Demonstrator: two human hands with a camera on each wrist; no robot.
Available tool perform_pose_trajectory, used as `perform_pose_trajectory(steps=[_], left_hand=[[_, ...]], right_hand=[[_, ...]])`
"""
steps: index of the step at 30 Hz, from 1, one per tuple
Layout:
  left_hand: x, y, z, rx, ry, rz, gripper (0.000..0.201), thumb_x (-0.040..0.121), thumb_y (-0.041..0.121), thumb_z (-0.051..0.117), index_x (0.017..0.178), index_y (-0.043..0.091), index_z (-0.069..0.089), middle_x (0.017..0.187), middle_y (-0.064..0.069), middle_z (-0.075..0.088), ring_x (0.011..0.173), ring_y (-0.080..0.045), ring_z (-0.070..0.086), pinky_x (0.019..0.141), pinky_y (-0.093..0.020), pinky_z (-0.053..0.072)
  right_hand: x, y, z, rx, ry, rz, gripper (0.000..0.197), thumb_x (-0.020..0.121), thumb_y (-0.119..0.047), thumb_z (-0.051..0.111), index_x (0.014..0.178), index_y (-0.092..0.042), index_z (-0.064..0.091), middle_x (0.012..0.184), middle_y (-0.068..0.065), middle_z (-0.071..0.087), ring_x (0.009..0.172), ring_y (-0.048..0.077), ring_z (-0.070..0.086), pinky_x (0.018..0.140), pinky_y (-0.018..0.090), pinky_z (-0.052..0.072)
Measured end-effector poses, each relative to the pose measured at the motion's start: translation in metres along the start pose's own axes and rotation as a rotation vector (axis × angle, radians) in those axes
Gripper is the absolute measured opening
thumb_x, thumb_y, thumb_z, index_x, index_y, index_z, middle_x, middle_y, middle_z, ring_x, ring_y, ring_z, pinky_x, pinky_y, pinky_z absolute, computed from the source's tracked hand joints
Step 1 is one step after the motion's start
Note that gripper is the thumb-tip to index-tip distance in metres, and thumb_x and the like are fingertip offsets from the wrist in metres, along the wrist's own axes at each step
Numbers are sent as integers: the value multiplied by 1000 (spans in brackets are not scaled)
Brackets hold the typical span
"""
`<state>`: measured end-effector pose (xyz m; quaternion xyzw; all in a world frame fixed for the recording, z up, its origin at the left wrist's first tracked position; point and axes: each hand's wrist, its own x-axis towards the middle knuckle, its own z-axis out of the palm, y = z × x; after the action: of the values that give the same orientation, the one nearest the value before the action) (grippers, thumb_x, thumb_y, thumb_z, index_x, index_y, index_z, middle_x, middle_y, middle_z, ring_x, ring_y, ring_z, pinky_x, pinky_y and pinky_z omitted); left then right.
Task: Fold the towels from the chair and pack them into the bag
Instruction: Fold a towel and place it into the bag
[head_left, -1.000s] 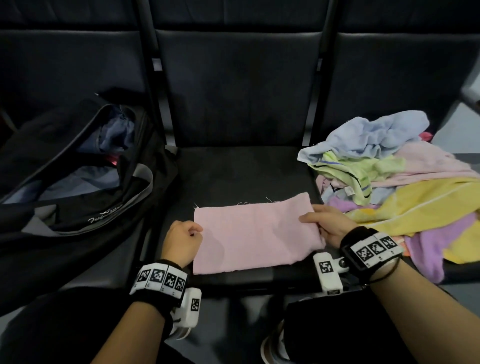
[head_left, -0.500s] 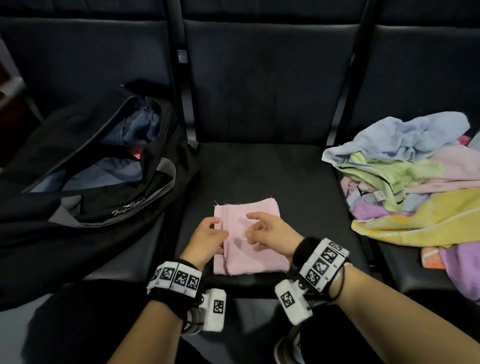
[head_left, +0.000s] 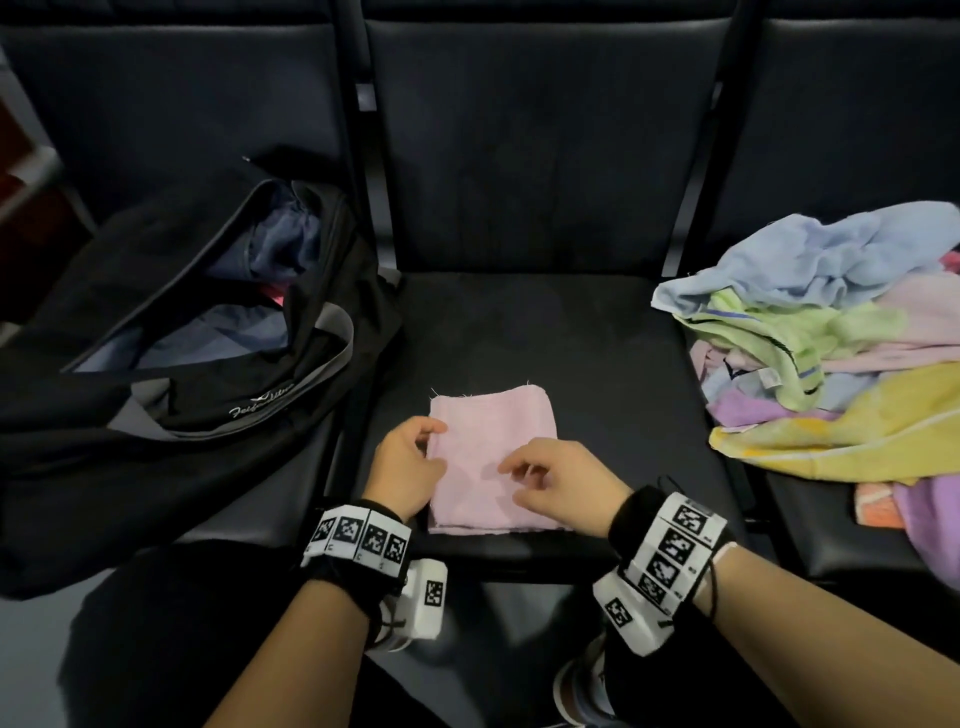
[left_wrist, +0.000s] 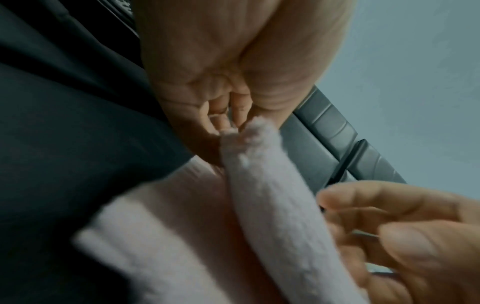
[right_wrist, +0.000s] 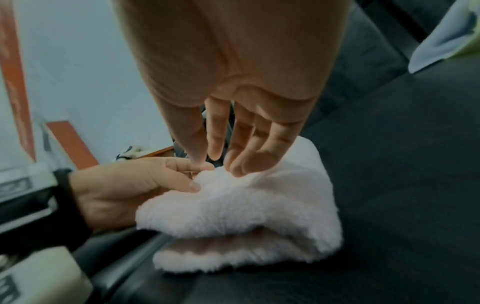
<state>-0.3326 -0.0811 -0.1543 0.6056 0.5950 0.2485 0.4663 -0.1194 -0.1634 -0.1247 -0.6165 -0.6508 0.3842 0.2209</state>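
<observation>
The left hand (head_left: 408, 465) pinches the left edge of the folded pink towel (head_left: 493, 457) at the seat's (head_left: 597, 364) front edge. The right hand (head_left: 558, 480) hovers with loose fingers. Only the right wrist view shows the towel's stacked layers (right_wrist: 233, 246).

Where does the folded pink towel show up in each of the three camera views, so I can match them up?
Head: the pink towel lies low in the middle, on the centre seat, between both hands.
Left wrist: pink towel runs from centre to the bottom, its corner pinched at the left hand.
Right wrist: pink towel sits lower centre, under the right hand.
Shared landmark: the dark seat.
</observation>
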Motion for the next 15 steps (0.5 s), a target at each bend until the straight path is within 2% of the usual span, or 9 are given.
perform_pose_trajectory(steps=[2, 4, 7, 10, 12, 13, 15], left_hand=[[-2, -4, -2, 97, -17, -27, 44, 74, -9, 65, 108, 19, 68, 106, -8, 65, 80, -23, 60, 84, -37, 54], [-4, -7, -1, 221, 19, -13, 44, 74, -5, 67, 110, 19, 69, 108, -2, 58, 84, -18, 58, 86, -29, 51], [-9, -1, 3, 360, 80, 82, 40, 76, -4, 63, 103, 25, 70, 106, 7, 51, 92, -16, 59, 88, -27, 50], [-19, 8, 10, 497, -38, 207, 34, 78, 4, 58, 98, 26, 74, 104, 10, 57, 102, -16, 52, 94, -30, 47], [-29, 13, 18, 615, -191, 211, 33, 77, 29, 59, 106, 30, 73, 113, 14, 57, 110, -15, 49, 99, -32, 43], [-33, 15, 22, 690, -245, 189, 42, 72, 46, 56, 110, 33, 70, 117, 16, 54, 113, -14, 46, 100, -33, 41], [-37, 15, 29, 812, -255, 164, 57, 63, 69, 49, 107, 37, 65, 116, 19, 48, 113, -12, 43, 98, -34, 40]], right_hand=[[-2, 3, 2, -204, -101, -51, 32, 79, -20, 68, 111, -26, 70, 107, -5, 64, 96, 13, 59, 89, 25, 47], [-5, 8, 6, -429, -169, -94, 33, 82, -27, 66, 115, -28, 68, 112, -4, 57, 105, 18, 51, 92, 32, 44], [-10, 15, 14, -675, -194, -165, 41, 79, -27, 62, 119, -30, 59, 115, -2, 49, 105, 22, 45, 84, 33, 40], [-11, 19, 21, -815, -174, -232, 47, 74, -14, 60, 119, -26, 53, 114, 3, 49, 101, 26, 46, 78, 36, 41], [-9, 21, 24, -823, -138, -244, 47, 75, -7, 57, 118, -23, 56, 112, 5, 51, 100, 28, 48, 72, 36, 40], [-6, 21, 24, -792, -119, -224, 44, 77, -5, 56, 117, -22, 57, 112, 5, 51, 101, 28, 48, 69, 35, 38], [-1, 21, 20, -634, -90, -128, 36, 82, -6, 52, 114, -22, 61, 111, 3, 54, 104, 26, 49, 71, 34, 41]])
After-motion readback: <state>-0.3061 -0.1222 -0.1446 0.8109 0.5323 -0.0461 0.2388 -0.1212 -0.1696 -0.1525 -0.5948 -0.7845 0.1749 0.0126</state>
